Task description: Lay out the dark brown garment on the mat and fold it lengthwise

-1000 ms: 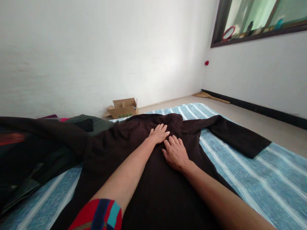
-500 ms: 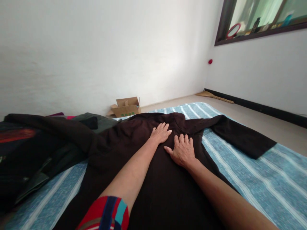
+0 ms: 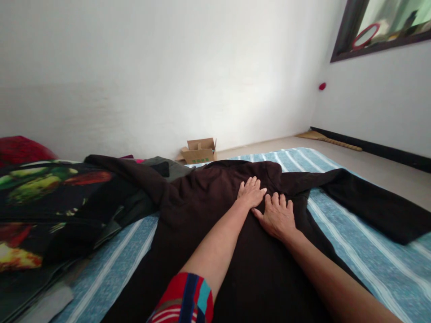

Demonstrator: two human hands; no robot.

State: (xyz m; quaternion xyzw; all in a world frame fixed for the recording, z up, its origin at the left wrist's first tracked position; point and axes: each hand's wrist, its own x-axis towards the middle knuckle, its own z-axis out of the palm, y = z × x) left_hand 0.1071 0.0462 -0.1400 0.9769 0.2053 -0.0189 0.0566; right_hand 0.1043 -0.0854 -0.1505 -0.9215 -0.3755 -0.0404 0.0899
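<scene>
A dark brown long-sleeved garment (image 3: 208,215) lies spread over a blue-and-white striped sheet (image 3: 340,215), its sleeves stretched out to both sides. My left hand (image 3: 251,192) rests flat on the upper part of the garment, fingers extended. Just right of it and nearer to me, my right hand (image 3: 276,216) lies palm down on the same cloth with its fingers spread. The two hands are close together, and neither grips the fabric. The left sleeve of the garment reaches over a pile of other clothes.
On the left lies a clothes pile with a dark, colourfully printed piece (image 3: 40,188) and a red item (image 3: 25,150) behind it. An open cardboard box (image 3: 199,152) stands by the white wall. A broom (image 3: 330,138) lies on the floor at the far right, below a window (image 3: 387,29).
The view has turned left, so the scene sits further right and more of the clothes pile shows. Both hands remain flat on the garment, slightly closer together.
</scene>
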